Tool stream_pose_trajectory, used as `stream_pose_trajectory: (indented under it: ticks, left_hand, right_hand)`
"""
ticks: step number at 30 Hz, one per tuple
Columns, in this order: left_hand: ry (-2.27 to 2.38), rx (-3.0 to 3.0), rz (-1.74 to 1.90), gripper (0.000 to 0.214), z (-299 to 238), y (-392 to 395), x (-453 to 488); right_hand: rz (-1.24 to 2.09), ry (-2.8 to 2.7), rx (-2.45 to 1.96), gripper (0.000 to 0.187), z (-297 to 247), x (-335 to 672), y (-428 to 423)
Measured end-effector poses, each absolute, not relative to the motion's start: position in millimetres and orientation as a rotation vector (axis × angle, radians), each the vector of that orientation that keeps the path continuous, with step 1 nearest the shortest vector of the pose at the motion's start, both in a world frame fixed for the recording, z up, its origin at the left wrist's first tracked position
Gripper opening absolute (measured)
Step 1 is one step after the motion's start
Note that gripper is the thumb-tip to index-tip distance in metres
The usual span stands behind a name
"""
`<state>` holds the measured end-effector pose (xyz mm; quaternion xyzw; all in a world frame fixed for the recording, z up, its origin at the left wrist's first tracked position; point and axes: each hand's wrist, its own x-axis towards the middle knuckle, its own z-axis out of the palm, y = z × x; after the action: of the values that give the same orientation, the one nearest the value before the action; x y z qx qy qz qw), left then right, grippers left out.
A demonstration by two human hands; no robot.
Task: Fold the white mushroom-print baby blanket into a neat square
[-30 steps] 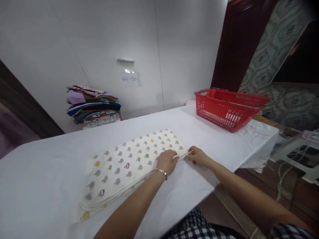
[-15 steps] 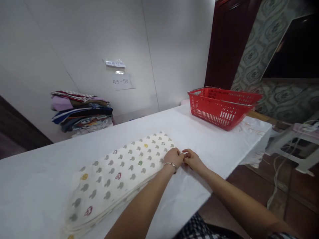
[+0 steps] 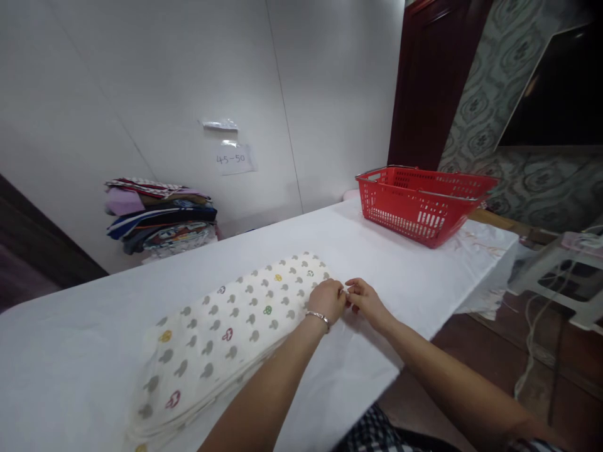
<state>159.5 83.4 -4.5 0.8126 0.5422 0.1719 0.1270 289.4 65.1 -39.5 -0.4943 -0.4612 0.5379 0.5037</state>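
A folded cream cloth (image 3: 240, 320) with grey, yellow, red and green mushroom prints lies in layers along the table. My left hand (image 3: 328, 299), wearing a bracelet (image 3: 319, 316) at the wrist, is at the right end of this cloth with its fingers closed in a pinch. Close against it, my right hand (image 3: 368, 302) has thumb and fingers pinched together. A small whitish bit shows between the two sets of fingertips. Whether it is a part of the cloth or something separate, I cannot tell.
A white-covered table (image 3: 301, 232) runs along the wall. Farther right on it stands a red plastic basket (image 3: 414, 210). Folded clothes (image 3: 162, 216) are piled behind the table at left. A white stool (image 3: 565, 276) with cables is off the right edge.
Both hands stay at the cloth's right end, their fingertips shifting slightly. The right hand's fingers look a little more spread. The view has tilted slightly.
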Motion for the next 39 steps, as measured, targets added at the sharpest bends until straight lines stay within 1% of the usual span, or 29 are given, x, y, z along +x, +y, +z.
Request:
stream_pose_trajectory:
  ticks: [4, 10, 13, 15, 16, 19, 21, 24, 32, 35, 39]
  left_hand:
    - [1.495, 2.446, 0.480, 0.018, -9.6, 80.6, 158.6]
    - [1.401, 2.495, 0.538, 0.017, -16.6, 75.8, 152.0]
    - [1.505, 2.533, 0.610, 0.029, -18.3, 73.5, 145.1]
    - [1.630, 2.572, 0.618, 0.040, -17.6, 71.9, 139.0]
    - [1.693, 2.589, 0.610, 0.041, -17.3, 70.9, 135.8]
    - [1.829, 2.630, 0.517, 0.032, -20.0, 67.0, 126.6]
    - [1.827, 2.661, 0.388, 0.028, -26.6, 63.7, 121.5]
    - [1.765, 2.717, 0.265, 0.024, -39.1, 59.8, 115.9]
    - [1.734, 2.732, 0.270, 0.024, -46.0, 45.6, 100.2]
    - [1.793, 2.698, 0.243, 0.023, -43.8, 31.4, 84.1]
    - [1.928, 2.611, 0.200, 0.021, -40.6, 8.9, 50.6]
  right_hand:
    - [1.423, -1.086, -1.164, 0.032, -38.1, 293.1, 66.4]
    - [1.435, -1.125, -1.278, 0.031, -35.3, 296.0, 83.5]
    - [1.442, -1.164, -1.264, 0.032, -19.0, 294.5, 96.6]
    - [1.384, -1.229, -1.190, 0.032, -8.2, 294.5, 104.8]
    - [1.340, -1.276, -1.176, 0.033, -5.1, 295.2, 108.1]
    - [1.249, -1.404, -1.330, 0.029, -10.0, 299.4, 112.6]
    - [1.257, -1.435, -1.504, 0.025, -21.8, 302.7, 111.5]
    - [1.257, -1.463, -1.600, 0.022, -37.3, 305.6, 108.2]
    - [1.093, -1.660, -1.744, 0.016, -39.0, 305.5, 106.8]
    - [0.968, -1.819, -1.785, 0.013, -43.5, 308.6, 104.0]
    - [0.710, -2.048, -1.814, 0.022, -53.0, 313.8, 105.5]
